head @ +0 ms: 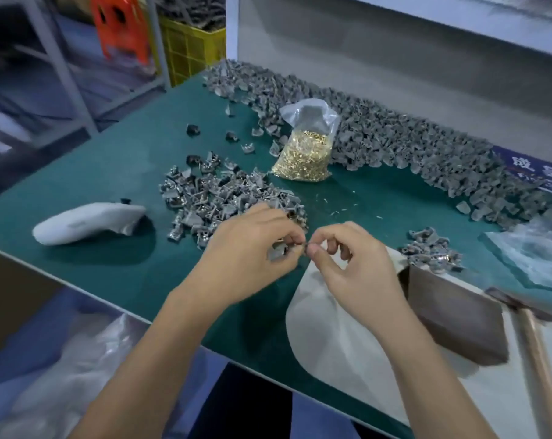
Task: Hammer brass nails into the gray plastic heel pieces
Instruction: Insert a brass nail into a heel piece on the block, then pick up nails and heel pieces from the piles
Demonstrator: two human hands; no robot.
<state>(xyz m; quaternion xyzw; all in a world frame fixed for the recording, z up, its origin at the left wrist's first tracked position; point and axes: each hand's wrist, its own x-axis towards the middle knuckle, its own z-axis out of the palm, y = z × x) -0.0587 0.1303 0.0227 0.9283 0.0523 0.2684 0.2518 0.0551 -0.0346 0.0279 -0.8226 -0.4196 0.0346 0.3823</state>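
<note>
My left hand [252,248] holds a gray plastic heel piece [279,251] in its curled fingers above the green table's front edge. My right hand [347,261] pinches a small nail-like thing [307,248] against that piece; it is too small to see clearly. A clear bag of brass nails [303,153] stands open mid-table. A pile of gray heel pieces [224,198] lies just beyond my left hand. A hammer [534,340] lies at the right edge, untouched.
A long heap of gray pieces [395,134] lines the back wall. A white shoe last [87,221] lies left. A brown block [455,315] sits on a pale cloth [331,343] at front right, beside a small pile of pieces [431,250]. Crumpled plastic [534,251] lies far right.
</note>
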